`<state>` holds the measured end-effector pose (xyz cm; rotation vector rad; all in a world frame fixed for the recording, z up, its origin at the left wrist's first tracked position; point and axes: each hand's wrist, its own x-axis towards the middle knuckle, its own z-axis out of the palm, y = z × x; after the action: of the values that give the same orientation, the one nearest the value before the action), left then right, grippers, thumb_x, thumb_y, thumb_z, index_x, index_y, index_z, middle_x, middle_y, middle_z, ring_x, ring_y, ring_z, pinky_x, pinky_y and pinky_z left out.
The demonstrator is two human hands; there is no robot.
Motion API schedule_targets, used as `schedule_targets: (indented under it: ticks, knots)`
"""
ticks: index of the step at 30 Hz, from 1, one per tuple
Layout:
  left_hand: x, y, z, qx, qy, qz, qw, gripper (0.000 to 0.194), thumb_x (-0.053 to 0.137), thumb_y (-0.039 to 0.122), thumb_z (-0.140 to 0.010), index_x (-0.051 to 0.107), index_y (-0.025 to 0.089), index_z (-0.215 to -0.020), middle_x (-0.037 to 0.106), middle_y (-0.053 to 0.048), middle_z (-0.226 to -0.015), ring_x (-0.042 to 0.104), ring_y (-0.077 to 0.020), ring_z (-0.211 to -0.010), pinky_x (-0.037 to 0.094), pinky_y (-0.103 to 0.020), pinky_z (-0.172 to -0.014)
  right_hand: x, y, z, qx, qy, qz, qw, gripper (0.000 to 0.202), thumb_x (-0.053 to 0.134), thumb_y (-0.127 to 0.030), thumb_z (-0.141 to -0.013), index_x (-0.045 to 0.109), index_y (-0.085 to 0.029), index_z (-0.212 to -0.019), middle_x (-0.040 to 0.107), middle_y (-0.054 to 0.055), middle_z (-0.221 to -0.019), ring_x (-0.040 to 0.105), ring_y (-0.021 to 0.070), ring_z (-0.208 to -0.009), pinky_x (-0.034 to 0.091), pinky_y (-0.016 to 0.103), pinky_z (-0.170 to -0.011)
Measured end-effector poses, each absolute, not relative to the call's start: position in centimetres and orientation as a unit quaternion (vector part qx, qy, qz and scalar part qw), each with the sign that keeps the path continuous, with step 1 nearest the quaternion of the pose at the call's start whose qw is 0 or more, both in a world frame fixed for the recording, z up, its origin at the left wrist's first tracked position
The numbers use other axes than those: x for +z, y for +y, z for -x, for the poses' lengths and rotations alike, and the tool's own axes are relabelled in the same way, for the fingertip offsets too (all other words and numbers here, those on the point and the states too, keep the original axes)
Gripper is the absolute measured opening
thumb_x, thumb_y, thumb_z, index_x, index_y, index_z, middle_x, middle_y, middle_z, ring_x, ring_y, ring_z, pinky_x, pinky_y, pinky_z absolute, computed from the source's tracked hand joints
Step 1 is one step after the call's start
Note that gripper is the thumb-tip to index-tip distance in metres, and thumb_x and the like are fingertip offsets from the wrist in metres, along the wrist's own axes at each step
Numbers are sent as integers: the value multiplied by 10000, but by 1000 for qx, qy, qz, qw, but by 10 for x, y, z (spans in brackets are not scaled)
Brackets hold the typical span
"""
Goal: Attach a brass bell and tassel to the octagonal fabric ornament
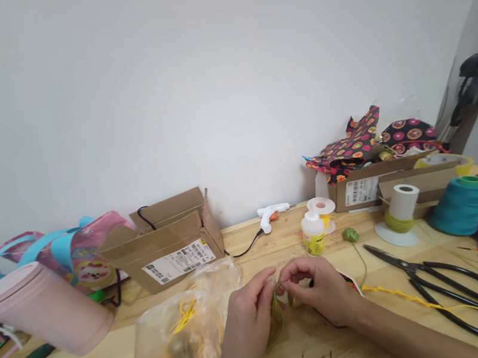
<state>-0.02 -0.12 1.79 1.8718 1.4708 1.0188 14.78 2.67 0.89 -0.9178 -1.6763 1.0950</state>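
Olive strands hang bundled at the frame's lower centre — gathering looks done, fastening seemingly unfinished — while your left hand and right hand pinch their top end.

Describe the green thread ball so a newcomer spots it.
On the wooden table, find the black scissors right of the right hand. Just beyond their tip lies the green thread ball. Unlike the spool and teal cone to its right, it's tiny, with no core showing.

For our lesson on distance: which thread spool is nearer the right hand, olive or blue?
The white spool with olive thread; the blue spool stands farther from the right hand.
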Motion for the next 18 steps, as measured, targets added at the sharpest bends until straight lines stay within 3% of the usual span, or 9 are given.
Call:
schedule_targets:
  ticks: [7, 18]
  knots:
    - [12, 0, 2, 390, 545, -675, 309, 266, 419, 317, -804, 554, 207, -1005, 659, -22, -732, 605, -160, -639, 449, -239, -603, 3, 28, -146, 437, -675, 377, 459, 74, 526, -111, -645, 590, -147, -650, 630, 17, -607, 573, 123, -566, 448, 232, -539]
    - [11, 1, -8, 459, 521, -588, 414, 386, 477, 377, -757, 477, 149, -1068, 545, 35, -536, 507, -122, -456, 394, -222, -480, -3, 32, -143, 556, -593, 335, 476, 112, 576, -224, -668, 607, -143, -739, 604, -9, -562, 529, 101, -513, 403, 220, -485]
